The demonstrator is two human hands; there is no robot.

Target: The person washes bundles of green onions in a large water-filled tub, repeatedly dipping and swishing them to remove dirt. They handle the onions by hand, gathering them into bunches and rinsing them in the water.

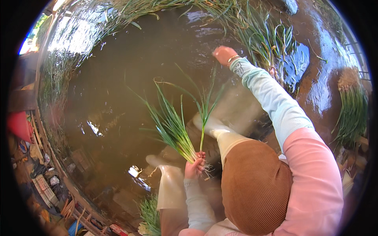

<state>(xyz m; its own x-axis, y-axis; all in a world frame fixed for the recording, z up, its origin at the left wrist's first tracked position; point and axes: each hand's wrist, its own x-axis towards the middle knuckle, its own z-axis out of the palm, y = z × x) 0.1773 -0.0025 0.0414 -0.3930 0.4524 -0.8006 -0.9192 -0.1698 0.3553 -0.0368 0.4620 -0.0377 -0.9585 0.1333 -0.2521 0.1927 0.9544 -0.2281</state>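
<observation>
- Left hand (194,168): gripping scallions (179,141), near the middle, roots toward the person, leaves pointing far.
- Right hand (225,55): reaching far right above muddy water (114,74); blurred, so I cannot tell whether it is closed.
- Brown corduroy knee (256,188): near right, hiding water behind it.
- Long green leaves (232,17) line the far edge; a scallion bundle (351,112) sits right, another bunch (149,214) near left.

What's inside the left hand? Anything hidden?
The left hand grips green onions: leaves fan out above it, and pale roots stick out on its right. The stems beneath the fingers are covered, so I can't count them.
</observation>
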